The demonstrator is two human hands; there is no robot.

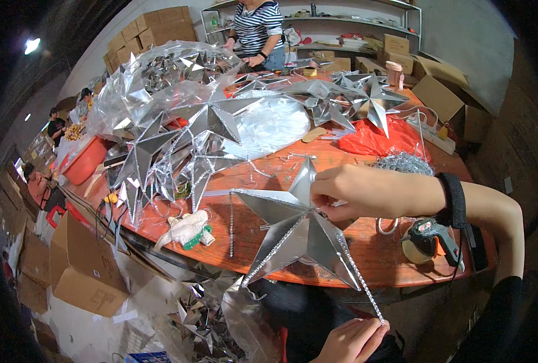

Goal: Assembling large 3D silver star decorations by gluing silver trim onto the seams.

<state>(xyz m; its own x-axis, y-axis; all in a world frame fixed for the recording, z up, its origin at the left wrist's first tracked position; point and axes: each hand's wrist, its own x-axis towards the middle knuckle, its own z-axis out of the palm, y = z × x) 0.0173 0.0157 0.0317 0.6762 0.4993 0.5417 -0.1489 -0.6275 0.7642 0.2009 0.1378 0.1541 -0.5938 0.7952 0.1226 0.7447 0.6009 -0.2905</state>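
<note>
A silver five-pointed star (290, 233) tilts over the near edge of the table, with sparkling rhinestone trim along some of its ridges. My right hand (341, 190), a black band at its wrist, is closed at the star's right point, which it hides; the exact fingertip contact is hidden too. From the star's lower right ridge, a strand of rhinestone chain (369, 293) runs taut down to my left hand (353, 340). Thumb and fingers of that hand pinch the strand's end. Another length of rhinestone chain (231, 224) hangs beside the star's left point.
A glue gun (429, 239) and a dark phone (476, 248) lie at the right. Several finished-looking silver stars (211, 121) and plastic bags crowd the far side of the orange-red table (263, 169). A striped-shirted person (258, 30) stands beyond. An open carton (87, 266) is at the left.
</note>
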